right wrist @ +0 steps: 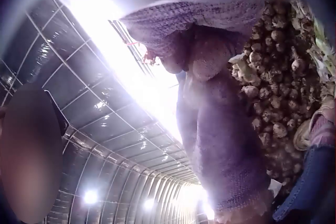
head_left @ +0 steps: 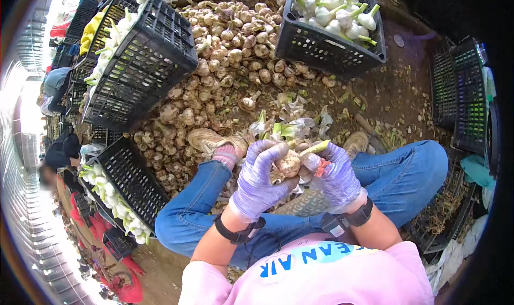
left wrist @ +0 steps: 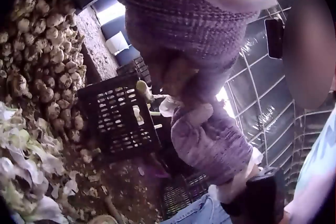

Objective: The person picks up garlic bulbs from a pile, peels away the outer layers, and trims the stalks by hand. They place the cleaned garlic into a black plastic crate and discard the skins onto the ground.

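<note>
Both hands wear purple-white knitted gloves with bare-looking fingertips, and meet over the person's lap. The left hand [head_left: 262,174] curls its fingers and thumb round a brownish, dirt-marked garlic bulb [head_left: 288,165]. Close against it, the right hand [head_left: 337,176] pinches at the bulb's side, where a short green-yellow stem [head_left: 315,148] sticks out. A red band wraps one right finger. In the left wrist view the left hand [left wrist: 184,29] hides most of the bulb; the stem end [left wrist: 143,88] shows beside it. The right wrist view shows the right hand [right wrist: 194,22] meeting the left thumb.
A large heap of unpeeled garlic [head_left: 230,43] lies ahead. Black crates of white trimmed garlic stand at left [head_left: 142,64], lower left [head_left: 131,174] and top right [head_left: 332,45]. Peeled skins [head_left: 300,126] litter the ground between the shoes. Stacked crates [head_left: 458,91] stand far right.
</note>
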`<state>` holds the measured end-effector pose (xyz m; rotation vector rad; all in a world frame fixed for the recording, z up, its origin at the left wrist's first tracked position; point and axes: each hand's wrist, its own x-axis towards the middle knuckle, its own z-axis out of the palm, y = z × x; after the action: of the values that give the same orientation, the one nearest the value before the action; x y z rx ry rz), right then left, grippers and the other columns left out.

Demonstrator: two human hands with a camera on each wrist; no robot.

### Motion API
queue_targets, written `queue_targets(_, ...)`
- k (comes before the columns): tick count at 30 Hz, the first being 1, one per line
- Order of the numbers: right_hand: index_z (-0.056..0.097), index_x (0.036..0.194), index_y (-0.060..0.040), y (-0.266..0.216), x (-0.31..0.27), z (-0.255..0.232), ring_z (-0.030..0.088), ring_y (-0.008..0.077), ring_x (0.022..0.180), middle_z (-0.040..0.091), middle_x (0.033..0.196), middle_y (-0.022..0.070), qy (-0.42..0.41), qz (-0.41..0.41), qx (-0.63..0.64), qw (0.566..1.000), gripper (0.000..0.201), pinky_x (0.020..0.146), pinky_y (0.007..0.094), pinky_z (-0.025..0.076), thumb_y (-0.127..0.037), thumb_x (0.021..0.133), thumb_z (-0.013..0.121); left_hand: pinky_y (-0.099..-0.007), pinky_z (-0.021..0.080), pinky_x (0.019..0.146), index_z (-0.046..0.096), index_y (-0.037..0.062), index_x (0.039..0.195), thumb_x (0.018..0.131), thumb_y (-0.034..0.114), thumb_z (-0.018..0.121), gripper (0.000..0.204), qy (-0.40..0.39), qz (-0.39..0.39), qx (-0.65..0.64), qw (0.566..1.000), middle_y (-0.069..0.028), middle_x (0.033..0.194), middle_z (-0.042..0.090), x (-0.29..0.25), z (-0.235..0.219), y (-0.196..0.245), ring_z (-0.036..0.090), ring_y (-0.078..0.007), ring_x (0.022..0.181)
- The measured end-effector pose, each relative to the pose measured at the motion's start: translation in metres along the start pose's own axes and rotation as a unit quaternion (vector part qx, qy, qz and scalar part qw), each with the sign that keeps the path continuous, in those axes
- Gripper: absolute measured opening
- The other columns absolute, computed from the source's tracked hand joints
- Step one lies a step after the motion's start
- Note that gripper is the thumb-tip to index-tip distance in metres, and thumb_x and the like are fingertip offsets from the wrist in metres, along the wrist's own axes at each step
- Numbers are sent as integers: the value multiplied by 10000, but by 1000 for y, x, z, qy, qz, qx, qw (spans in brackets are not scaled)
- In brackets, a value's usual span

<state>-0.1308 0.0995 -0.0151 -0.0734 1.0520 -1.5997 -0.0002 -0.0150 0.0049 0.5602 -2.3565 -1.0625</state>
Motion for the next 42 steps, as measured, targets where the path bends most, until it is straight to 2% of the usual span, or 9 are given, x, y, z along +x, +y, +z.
queue_targets(4, 614, 1015, -15, -6, -9, 1, 608, 100, 799, 640, 888, 46, -7, 8, -73, 997, 209, 705, 226, 503, -136, 846, 640, -333, 442, 882, 473, 58, 1172, 549, 72, 827, 716, -31, -97, -110, 989, -94, 1073, 533, -20, 4, -4, 533, -217, 1001)
queue_targets(7, 608, 1025, -6, -9, -9, 0, 612, 102, 797, 645, 906, 57, -43, 22, -28, 998, 245, 700, 227, 506, -155, 836, 654, -325, 419, 935, 430, 11, 1236, 627, 159, 807, 732, -19, -310, -494, 812, -98, 1153, 528, -21, 5, 2, 513, -199, 1082)
queue_targets(12, 588, 1071, 14, -9, -7, -4, 598, 118, 877, 633, 986, 73, -62, 38, -50, 996, 305, 785, 254, 492, -156, 827, 657, -334, 419, 944, 394, 27, 1292, 752, 294, 709, 680, -36, -301, -490, 817, -103, 1198, 494, -26, 7, -9, 505, -194, 1093)
queue_targets(14, 580, 1084, 16, -6, -7, -4, 592, 119, 890, 627, 997, 73, -48, -4, -94, 994, 312, 796, 258, 485, -153, 831, 650, -341, 461, 897, 397, 22, 1292, 776, 362, 673, 677, -18, -338, -601, 724, -119, 1196, 495, -21, 8, -2, 519, -208, 1088)
queue_targets(22, 572, 1075, 20, -11, -5, 5, 584, 107, 855, 621, 956, 64, -22, -29, -127, 991, 315, 738, 241, 485, -151, 825, 659, -290, 511, 724, 413, 16, 1278, 893, 448, 500, 585, -59, -297, -498, 813, -101, 1117, 551, -21, 12, 3, 591, -173, 915)
queue_targets(34, 597, 1053, 24, -18, -1, -7, 591, 107, 837, 640, 949, 67, -45, 57, -152, 986, 276, 737, 240, 487, -104, 815, 652, -277, 488, 760, 450, 3, 1247, 888, 481, 491, 599, -2, -306, -470, 828, -67, 1056, 570, -35, 29, -9, 583, -162, 889)
queue_targets(38, 606, 1053, 23, -17, -2, -2, 596, 107, 827, 642, 940, 61, -52, 24, -111, 992, 292, 723, 235, 491, -113, 803, 671, -296, 454, 858, 387, -3, 1301, 868, 414, 569, 629, -71, -368, -580, 723, -81, 1130, 546, -23, 16, -3, 553, -183, 993)
queue_targets(40, 611, 1048, 21, -19, -4, 1, 598, 106, 819, 643, 927, 58, -48, 13, -90, 995, 292, 714, 232, 492, -117, 799, 676, -310, 423, 909, 301, 4, 1360, 818, 323, 662, 726, -85, -280, -396, 870, -101, 1197, 506, -24, 17, 1, 514, -184, 1056)
queue_targets(42, 619, 1032, 17, -20, -3, 0, 600, 103, 777, 641, 889, 51, -41, 85, -69, 993, 273, 667, 223, 492, -107, 796, 678, -318, 412, 949, 320, 12, 1358, 734, 271, 729, 789, -55, -312, -441, 839, -100, 1188, 517, -20, 17, 11, 516, -193, 1089)
